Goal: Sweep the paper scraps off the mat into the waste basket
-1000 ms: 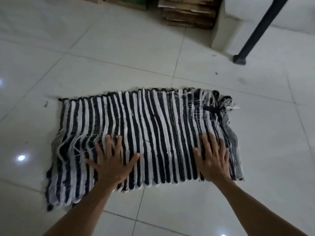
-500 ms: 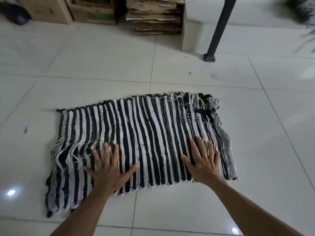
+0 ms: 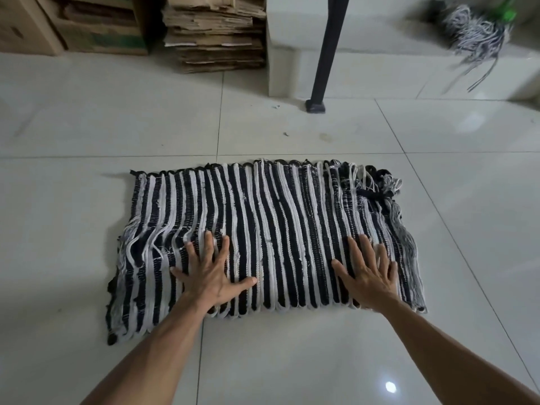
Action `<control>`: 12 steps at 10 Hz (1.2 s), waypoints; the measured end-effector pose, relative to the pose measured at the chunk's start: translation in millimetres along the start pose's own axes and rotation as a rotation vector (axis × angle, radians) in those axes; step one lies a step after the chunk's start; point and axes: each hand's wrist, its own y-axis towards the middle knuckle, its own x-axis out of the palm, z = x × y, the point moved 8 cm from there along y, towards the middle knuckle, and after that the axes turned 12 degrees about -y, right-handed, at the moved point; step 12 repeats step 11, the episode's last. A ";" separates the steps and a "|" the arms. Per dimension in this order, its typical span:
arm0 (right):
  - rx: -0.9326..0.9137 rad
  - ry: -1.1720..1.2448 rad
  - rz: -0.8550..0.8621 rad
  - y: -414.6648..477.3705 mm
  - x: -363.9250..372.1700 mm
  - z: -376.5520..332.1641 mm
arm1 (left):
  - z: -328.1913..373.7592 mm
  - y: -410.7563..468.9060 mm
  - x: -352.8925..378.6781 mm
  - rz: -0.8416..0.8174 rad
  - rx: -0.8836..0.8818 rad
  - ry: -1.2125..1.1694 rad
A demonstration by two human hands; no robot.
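Observation:
A black-and-white striped woven mat [image 3: 271, 217] lies flat on the pale tiled floor. My left hand [image 3: 211, 273] rests palm down on its near left part, fingers spread. My right hand [image 3: 369, 271] presses flat on the near right part, fingers spread too. Neither hand holds anything. I see no paper scraps on the mat and no waste basket in view. Two tiny bits of debris [image 3: 285, 134] lie on the tiles beyond the mat.
Flattened cardboard [image 3: 213, 33] is stacked against the far wall beside boxes [image 3: 87, 27]. A black table leg [image 3: 324, 54] stands behind the mat next to a white block [image 3: 292, 45]. A string mop head [image 3: 473, 33] lies at the far right.
The view has tilted up, showing more of the far wall, the cardboard and the mop. Both hands stay flat on the mat's near edge, about where they were.

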 end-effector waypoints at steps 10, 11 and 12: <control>-0.089 0.054 -0.170 -64.0 -229.7 -112.3 | 95.9 -94.9 -214.9 0.064 0.027 0.083; -0.091 0.068 -0.125 -85.7 -308.1 -119.3 | 124.6 -144.7 -290.3 0.085 0.063 -0.016; -0.091 0.068 -0.125 -85.7 -308.1 -119.3 | 124.6 -144.7 -290.3 0.085 0.063 -0.016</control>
